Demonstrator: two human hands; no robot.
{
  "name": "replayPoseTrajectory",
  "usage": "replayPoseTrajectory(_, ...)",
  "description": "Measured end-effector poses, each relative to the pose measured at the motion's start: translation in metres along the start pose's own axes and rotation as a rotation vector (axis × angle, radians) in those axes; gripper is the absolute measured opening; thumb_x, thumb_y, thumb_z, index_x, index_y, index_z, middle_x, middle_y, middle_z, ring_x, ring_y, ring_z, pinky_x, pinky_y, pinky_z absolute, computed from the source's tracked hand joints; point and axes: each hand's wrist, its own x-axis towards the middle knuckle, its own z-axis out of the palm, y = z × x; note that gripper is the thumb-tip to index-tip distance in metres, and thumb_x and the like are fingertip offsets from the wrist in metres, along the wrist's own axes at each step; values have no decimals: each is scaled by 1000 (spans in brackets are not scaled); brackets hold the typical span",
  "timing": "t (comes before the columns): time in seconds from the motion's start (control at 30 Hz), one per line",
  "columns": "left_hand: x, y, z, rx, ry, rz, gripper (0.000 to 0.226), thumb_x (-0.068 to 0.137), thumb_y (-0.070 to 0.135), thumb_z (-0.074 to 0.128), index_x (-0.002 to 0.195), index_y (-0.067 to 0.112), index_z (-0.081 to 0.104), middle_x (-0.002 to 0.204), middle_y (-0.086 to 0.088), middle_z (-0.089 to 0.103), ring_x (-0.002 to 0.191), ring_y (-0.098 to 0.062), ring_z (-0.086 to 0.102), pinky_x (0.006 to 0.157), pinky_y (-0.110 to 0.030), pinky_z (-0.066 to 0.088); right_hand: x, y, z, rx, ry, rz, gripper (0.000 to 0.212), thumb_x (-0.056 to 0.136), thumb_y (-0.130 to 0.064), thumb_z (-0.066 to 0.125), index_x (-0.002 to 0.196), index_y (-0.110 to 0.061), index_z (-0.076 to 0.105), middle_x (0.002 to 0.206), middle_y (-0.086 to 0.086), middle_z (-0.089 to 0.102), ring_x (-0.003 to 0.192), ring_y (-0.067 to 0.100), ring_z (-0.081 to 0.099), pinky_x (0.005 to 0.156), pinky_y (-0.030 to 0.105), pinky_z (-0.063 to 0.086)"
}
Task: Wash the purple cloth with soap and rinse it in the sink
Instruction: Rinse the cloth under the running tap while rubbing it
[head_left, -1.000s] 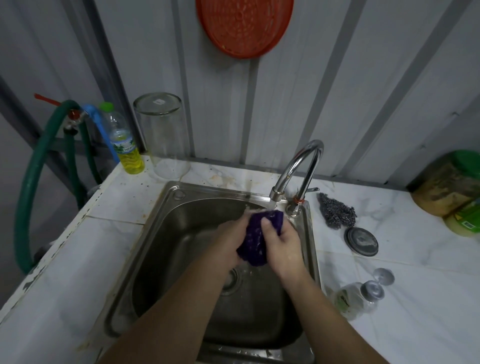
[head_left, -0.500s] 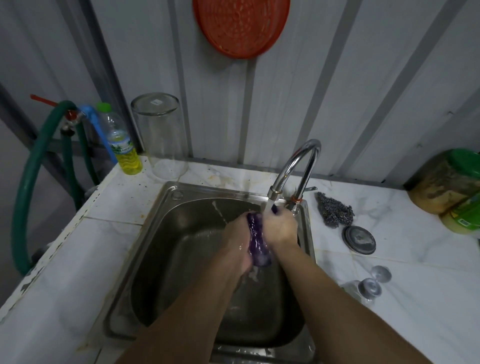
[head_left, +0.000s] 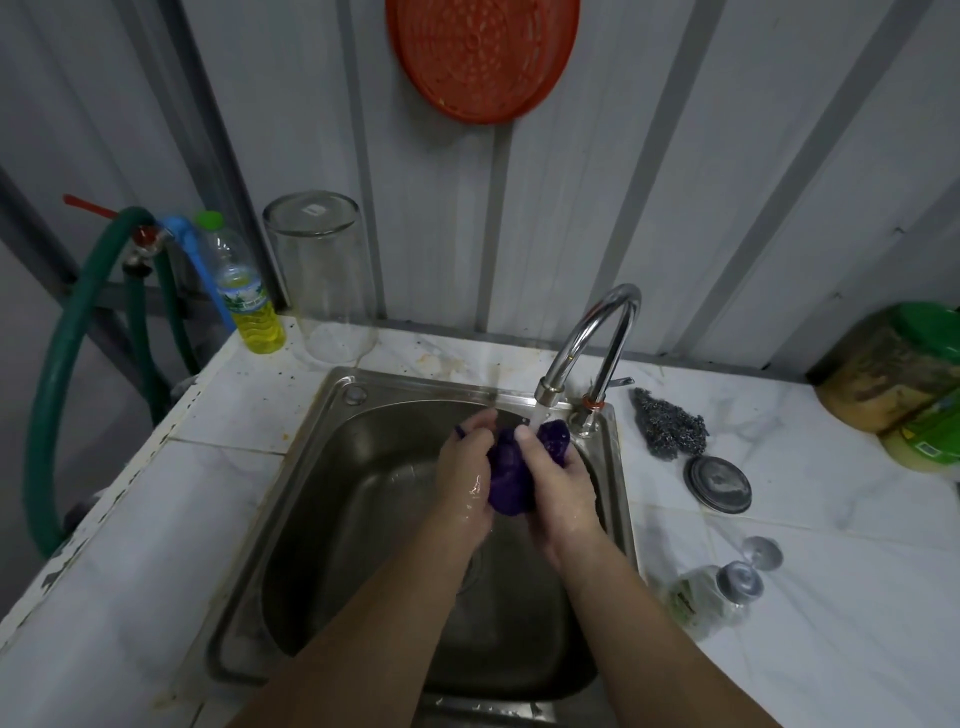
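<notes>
Purple cloth (head_left: 511, 475): bunched between my two hands over the back right part of the sink, right under the tap spout.
Left hand (head_left: 464, 467): my grip is curled round the cloth's left side; skin wet and shiny.
Right hand (head_left: 558, 480): my grip wraps the cloth's right side, thumb laid across its top.
Water: a short stream leaves the tap (head_left: 592, 343) and lands on the cloth's top edge.
Sink (head_left: 332, 499): steel basin; its left half and near part lie open below my forearms.
Right rim: my right hand is close to it, the tap base just behind.
Worktop (head_left: 156, 571): white marble tiles, a wide bare stretch on the left running to a chipped front edge.
Right of sink: steel scourer (head_left: 670, 428), round metal lid (head_left: 718, 485), a clear bottle lying on its side (head_left: 711, 597), all near the rim.
Back left: bottle of yellow liquid (head_left: 249, 296) beside an upturned glass jar (head_left: 324, 275).
Hidden: drain mostly covered by my left forearm; much of the cloth lost inside my palms.
Cut off: green-lidded tubs (head_left: 904, 369) at the right edge, orange basket (head_left: 480, 54) at the top.
</notes>
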Motion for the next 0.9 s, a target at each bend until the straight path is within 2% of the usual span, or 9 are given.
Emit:
replayPoseTrajectory(0.07,-7,-4,3,25,-53,-81,21,103,26,53,105,18,72,104,-10,76,103,-29,69,94,-50,57,-1,2,1,-73,19,-115,22,80,-18,83,98,-27,73,104,8,77,101,30,73,91,48,59)
replayPoseTrajectory(0.17,-2,-11,-2,75,-258,-156,52,95,54,61,125,13,69,118,-13,76,115,-32,70,96,-52,58,1,-6,-1,-217,39,-267,29,88,-3,70,92,-32,70,90,1,77,93,30,73,87,49,61)
replayPoseTrajectory(0.27,5,-8,-9,137,-463,-194,51,88,28,73,134,9,61,133,-19,67,126,-35,64,106,-53,51,8,-21,-4,-197,-33,-281,18,89,-9,72,100,-23,73,101,10,77,97,31,72,90,47,58)
replayPoseTrajectory(0.3,8,-4,-11,195,-510,-212,45,89,18,73,131,9,62,131,-19,68,125,-34,64,107,-51,51,9,-27,-5,-193,-65,-259,5,89,-14,73,93,-17,73,94,13,76,90,32,71,89,47,58)
replayPoseTrajectory(0.43,11,11,-12,596,-636,-215,38,89,3,72,126,3,63,117,-18,72,105,-29,71,92,-38,60,14,-38,-2,-286,-66,-195,17,90,-19,74,74,-15,70,69,5,69,69,22,65,74,39,55)
replayPoseTrajectory(0.6,11,9,3,1256,-522,113,38,71,19,81,105,7,68,94,-14,72,89,-26,71,83,-37,59,18,-34,9,-432,-21,-132,13,94,-21,68,82,-17,73,76,4,74,78,26,70,78,43,59)
replayPoseTrajectory(0.67,13,3,4,1343,-428,195,42,73,24,82,109,7,69,96,-10,74,89,-24,72,75,-30,56,22,-33,14,-574,41,-188,18,97,-22,63,81,-18,70,73,2,72,74,21,69,72,35,57)
replayPoseTrajectory(0.77,17,-16,2,1419,-247,254,46,80,28,75,120,8,65,113,-10,73,105,-29,71,89,-36,58,23,-33,20,-760,109,-241,23,101,-27,57,97,-8,70,74,1,68,68,12,64,59,23,46)
replayPoseTrajectory(0.9,14,-20,1,1366,-165,327,40,84,25,73,119,10,61,109,-7,72,101,-26,70,80,-31,54,22,-33,23,-873,154,-302,24,100,-25,58,106,-4,70,91,12,72,88,29,70,63,23,43)
